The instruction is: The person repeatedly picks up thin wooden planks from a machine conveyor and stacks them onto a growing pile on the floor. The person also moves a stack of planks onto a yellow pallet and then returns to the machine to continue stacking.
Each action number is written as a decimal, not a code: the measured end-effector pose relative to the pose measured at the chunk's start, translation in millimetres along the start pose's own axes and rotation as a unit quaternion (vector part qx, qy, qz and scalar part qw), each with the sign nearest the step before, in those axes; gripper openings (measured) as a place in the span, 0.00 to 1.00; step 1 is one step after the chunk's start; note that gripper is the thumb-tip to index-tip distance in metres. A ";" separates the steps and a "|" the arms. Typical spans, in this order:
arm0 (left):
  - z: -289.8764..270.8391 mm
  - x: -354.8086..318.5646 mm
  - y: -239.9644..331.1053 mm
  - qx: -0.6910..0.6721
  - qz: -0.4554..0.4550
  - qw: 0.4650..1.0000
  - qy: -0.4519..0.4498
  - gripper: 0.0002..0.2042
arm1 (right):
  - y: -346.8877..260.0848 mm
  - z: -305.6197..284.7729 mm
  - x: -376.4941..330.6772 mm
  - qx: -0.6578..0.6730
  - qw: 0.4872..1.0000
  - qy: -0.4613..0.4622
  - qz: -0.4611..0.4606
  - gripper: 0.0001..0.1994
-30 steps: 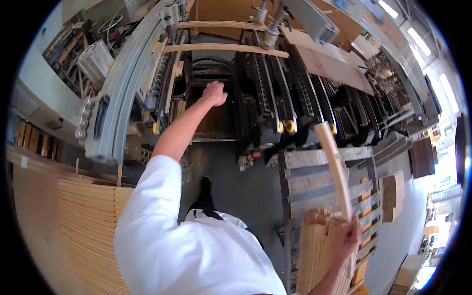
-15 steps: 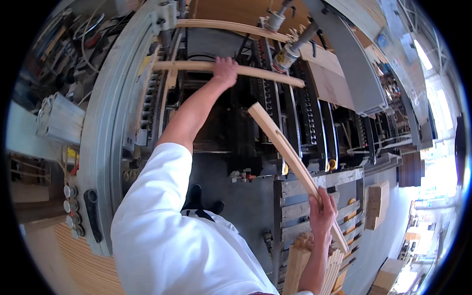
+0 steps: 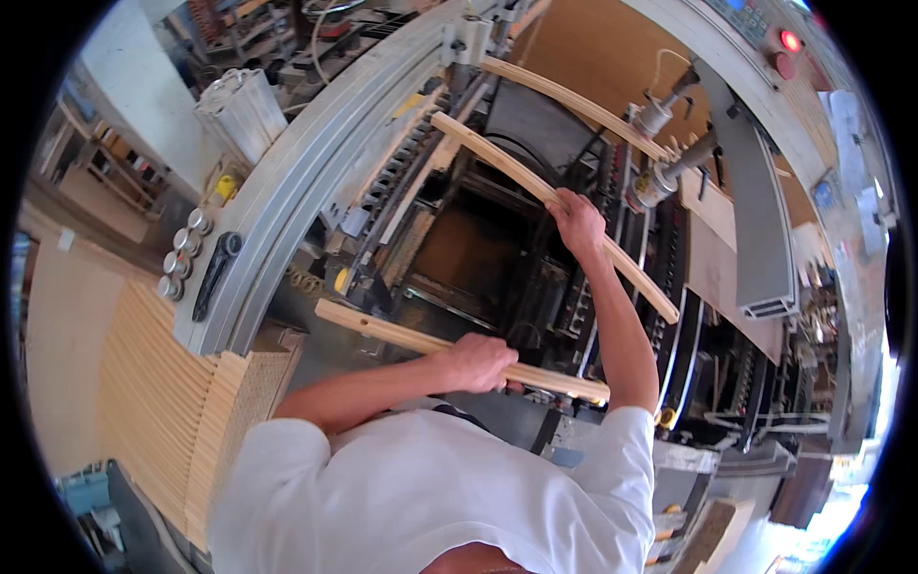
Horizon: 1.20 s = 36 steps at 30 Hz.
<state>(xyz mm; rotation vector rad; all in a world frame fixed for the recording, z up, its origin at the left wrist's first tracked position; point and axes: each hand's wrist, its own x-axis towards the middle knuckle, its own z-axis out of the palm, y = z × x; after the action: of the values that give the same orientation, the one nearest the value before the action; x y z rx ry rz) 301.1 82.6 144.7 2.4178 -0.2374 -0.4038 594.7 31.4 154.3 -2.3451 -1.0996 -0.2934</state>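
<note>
While the machine's dark opening (image 3: 469, 253) is sitting idle, the left hand (image 3: 481, 362) is gripping a curved wooden slat (image 3: 402, 337) with fingers wrapped shut, holding it level near the machine's front edge. The right hand (image 3: 577, 218) is closing around a second slat (image 3: 497, 158) lying across the opening (likely to steady it). A third slat (image 3: 564, 99) is resting farther back by the clamps (image 3: 660, 143); a slat stack (image 3: 158, 402) is sitting at the left.
</note>
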 end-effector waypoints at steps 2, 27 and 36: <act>2.9 -23.9 1.5 -0.009 -0.018 0.999 0.027 0.14 | 17.3 33.6 24.7 -0.061 0.997 0.008 -0.044 0.16; 91.7 -292.1 -5.7 -0.211 -0.546 0.760 0.283 0.16 | 35.9 80.0 122.6 -0.267 0.963 -0.046 -0.017 0.13; 158.7 -418.8 43.8 -0.302 -0.595 0.623 0.408 0.14 | -24.3 71.4 121.8 -0.286 0.952 -0.097 0.043 0.25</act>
<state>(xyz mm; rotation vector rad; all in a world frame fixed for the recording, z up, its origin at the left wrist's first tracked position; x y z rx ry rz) -148.7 69.5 151.5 1.4792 1.6881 0.1395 652.8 162.3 152.6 -2.9821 -1.1043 -0.3966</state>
